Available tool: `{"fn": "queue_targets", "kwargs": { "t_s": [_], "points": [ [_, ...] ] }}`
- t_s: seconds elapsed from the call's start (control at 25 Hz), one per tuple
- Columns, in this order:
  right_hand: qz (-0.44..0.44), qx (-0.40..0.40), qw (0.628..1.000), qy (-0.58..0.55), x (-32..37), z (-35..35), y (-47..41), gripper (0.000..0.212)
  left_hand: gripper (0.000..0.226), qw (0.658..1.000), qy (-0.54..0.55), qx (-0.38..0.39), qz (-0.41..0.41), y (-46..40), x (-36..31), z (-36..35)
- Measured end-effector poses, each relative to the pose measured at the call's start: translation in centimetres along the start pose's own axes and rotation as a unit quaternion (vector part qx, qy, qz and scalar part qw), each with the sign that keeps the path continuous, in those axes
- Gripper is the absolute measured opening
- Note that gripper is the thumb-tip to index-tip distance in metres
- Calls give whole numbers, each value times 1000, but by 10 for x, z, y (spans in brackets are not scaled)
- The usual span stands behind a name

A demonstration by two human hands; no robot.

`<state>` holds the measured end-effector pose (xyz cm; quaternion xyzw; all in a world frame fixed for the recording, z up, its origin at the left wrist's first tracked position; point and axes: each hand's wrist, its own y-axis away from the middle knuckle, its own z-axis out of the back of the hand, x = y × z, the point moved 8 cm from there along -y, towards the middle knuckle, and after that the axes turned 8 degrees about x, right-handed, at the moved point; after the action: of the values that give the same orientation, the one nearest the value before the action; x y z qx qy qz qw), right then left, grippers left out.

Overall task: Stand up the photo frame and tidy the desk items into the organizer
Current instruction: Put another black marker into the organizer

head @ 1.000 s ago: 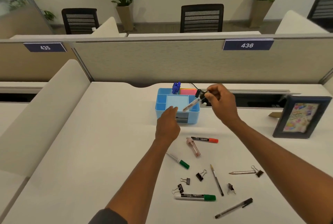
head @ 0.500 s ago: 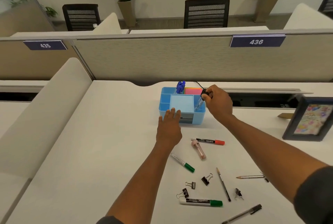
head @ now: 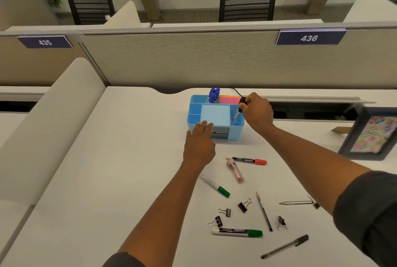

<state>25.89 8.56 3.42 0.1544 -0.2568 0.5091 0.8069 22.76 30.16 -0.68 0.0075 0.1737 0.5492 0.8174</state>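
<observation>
Blue plastic walls make up the organizer (head: 236, 130), which sits far on the bench (head: 107, 180), close under the partition. The right hand (head: 256, 113) pinches the black cap end of a clear pen (head: 236, 115), whose tip is down inside the organizer's right compartment, leaning rather than upright. The left hand (head: 199, 140) lies with fingers straight and relaxed against the organizer's near-left rim, holding nothing, apparently steadying it.

The chief risk I see is the light box sliding or tipping if the pen is pushed down at a slant; the left hand's flat press looks meant to prevent that. Let go too soon, the pen could topple out over the low near wall onto the bench.

The photo frame (head: 373, 135) already stands upright at the right edge; the right forearm runs just in front of it, and a careless sweep back could knock it flat.

Near on the bench lie the loose things: a red-capped marker (head: 247, 160), a pink tube (head: 235, 171), green-capped markers, pencils, binder clips and another pen (head: 284, 246). The small clips scatter easily if an arm drags across them.
</observation>
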Motion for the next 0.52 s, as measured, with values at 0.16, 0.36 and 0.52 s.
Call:
{"fn": "queue_targets", "kwargs": {
  "t_s": [0.16, 0.36, 0.52],
  "points": [
    [-12, 17, 1000, -22, -4, -1, -5, 24, 65, 1000, 1, -8, 5, -2, 0, 0],
    [-6, 22, 999, -45, -13, 5, 3, 23, 66, 1000, 8, -10, 9, -2, 0, -1],
    [-13, 12, 999, -29, -25, 15, 17, 22, 65, 1000, 17, -13, 9, 1, -3, 0]
  ]
}}
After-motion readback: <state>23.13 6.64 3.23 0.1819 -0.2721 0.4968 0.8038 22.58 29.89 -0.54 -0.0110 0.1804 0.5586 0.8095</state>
